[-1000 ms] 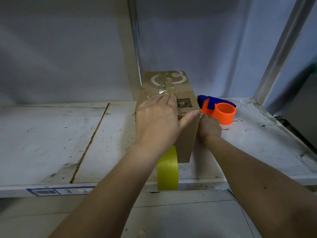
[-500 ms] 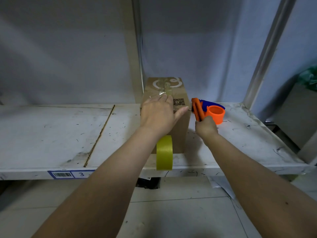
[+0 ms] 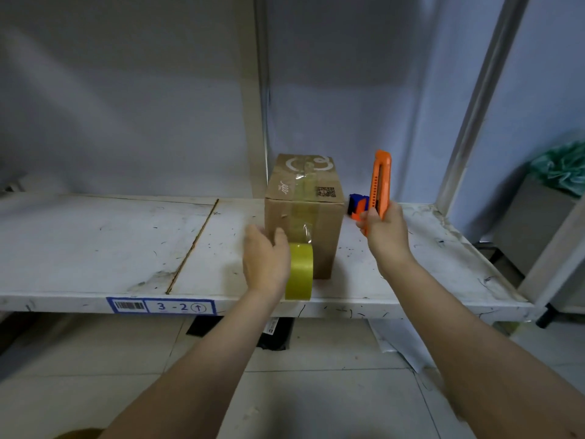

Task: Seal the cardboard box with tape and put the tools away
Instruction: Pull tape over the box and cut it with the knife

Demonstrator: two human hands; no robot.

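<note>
A brown cardboard box [image 3: 326, 223] stands on the white shelf [image 3: 95, 248], with a strip of clear tape running over its top and down its front face. The strip leads to a yellow tape roll [image 3: 299, 270] hanging at the shelf's front edge. My left hand [image 3: 264, 261] grips the roll from its left side. My right hand [image 3: 384, 229] is raised to the right of the box and holds an orange utility knife [image 3: 380, 185] pointing upward. A blue and orange tape dispenser [image 3: 357, 204] sits behind the knife, mostly hidden.
A blue label reading 3-2 [image 3: 161, 307] marks the shelf's front edge. A metal upright [image 3: 256, 122] stands behind the box and a slanted post [image 3: 474, 106] at the right. Black items [image 3: 275, 335] and paper [image 3: 392, 340] lie on the tiled floor.
My left hand has left the box top and come down onto the tape roll. My right hand has lifted the orange knife off the shelf and raised it upright.
</note>
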